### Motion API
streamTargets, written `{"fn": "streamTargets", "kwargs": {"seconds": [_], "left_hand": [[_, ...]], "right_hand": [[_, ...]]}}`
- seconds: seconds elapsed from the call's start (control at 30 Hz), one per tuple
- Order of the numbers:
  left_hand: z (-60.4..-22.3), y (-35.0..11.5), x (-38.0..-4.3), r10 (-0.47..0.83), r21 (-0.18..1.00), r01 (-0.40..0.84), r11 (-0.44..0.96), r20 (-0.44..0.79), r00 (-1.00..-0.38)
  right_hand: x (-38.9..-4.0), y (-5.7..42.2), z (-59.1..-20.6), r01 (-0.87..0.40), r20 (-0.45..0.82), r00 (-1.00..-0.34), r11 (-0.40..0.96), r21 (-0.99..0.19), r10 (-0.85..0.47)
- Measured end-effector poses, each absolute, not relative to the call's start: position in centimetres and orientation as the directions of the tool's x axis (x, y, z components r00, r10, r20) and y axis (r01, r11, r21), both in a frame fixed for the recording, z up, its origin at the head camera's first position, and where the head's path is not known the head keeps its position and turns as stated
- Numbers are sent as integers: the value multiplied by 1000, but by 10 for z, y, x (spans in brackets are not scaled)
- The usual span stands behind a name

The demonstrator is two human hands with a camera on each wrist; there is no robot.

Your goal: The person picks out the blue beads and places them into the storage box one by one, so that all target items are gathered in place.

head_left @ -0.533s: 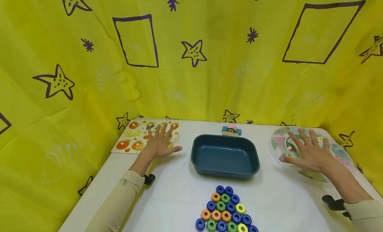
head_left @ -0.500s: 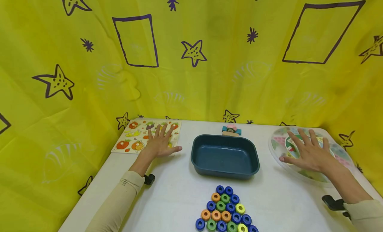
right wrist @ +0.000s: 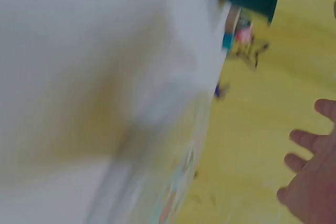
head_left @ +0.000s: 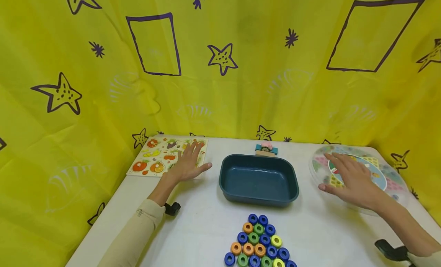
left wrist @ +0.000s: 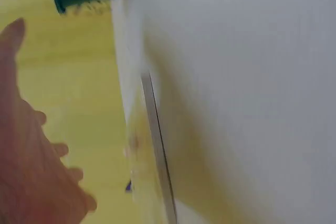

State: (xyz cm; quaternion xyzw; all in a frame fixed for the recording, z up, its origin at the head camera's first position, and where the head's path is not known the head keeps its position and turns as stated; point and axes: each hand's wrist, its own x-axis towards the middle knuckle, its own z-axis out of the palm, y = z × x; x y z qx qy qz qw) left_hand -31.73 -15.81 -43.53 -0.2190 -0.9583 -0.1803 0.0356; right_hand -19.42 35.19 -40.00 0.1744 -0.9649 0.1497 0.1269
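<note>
My left hand (head_left: 186, 165) hovers over the near right corner of a fruit-picture board (head_left: 149, 156), thumb out to the side and nothing held. In the left wrist view, that hand (left wrist: 37, 150) shows at the left, raised off the white surface. My right hand (head_left: 355, 181) is above a round transparent lid-like disc (head_left: 396, 179) with a colourful printed centre, its fingers loosely extended and holding nothing. The right wrist view catches its fingers (right wrist: 307, 140) at the right edge. Between both hands stands a dark blue-green rectangular basin (head_left: 258, 200), with nothing in it.
Several blue, green, orange and yellow rings (head_left: 255, 238) lie in a triangle in front of the basin. Behind it sits a small blue, pink and wooden item (head_left: 266, 149). A yellow curtain (head_left: 241, 98) with starfish drawings surrounds the white table (head_left: 193, 228).
The spread fingers of both hands have drawn closer together and relaxed. My right hand and forearm have shifted slightly down in the head view, and the head view itself has moved a little.
</note>
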Motion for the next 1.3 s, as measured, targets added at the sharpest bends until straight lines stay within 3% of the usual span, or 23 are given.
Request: {"fn": "streamTargets", "kwargs": {"seconds": [0.13,0.27,0.37,0.47,0.57,0.63,0.9,1.3], "left_hand": [[-434,-143,-301,503,615,500,610,188,-844],[-438,-127,-284,546,771,444,456,151,-824],[-442,-118,-277,562,825,397,402,120,-818],[-445,-114,-273,580,845,383,372,111,-807],[-444,-113,-271,602,845,401,353,123,-789],[-444,-113,-271,615,846,410,342,128,-778],[-425,-111,-262,668,876,387,290,104,-737],[-415,-110,-255,678,927,288,239,53,-733]], "right_hand": [[-163,318,-401,-549,374,-831,717,-430,-412],[-132,290,-414,-591,299,-777,481,-648,-553],[-113,277,-425,-406,110,-782,367,-837,-614],[-100,271,-436,-223,-43,-757,320,-921,-652],[-93,268,-445,-98,-121,-728,278,-956,-675],[-91,267,-451,-89,-118,-714,258,-962,-690],[-88,262,-463,-135,-92,-694,255,-958,-714],[-89,258,-469,-139,-115,-668,275,-951,-735]]}}
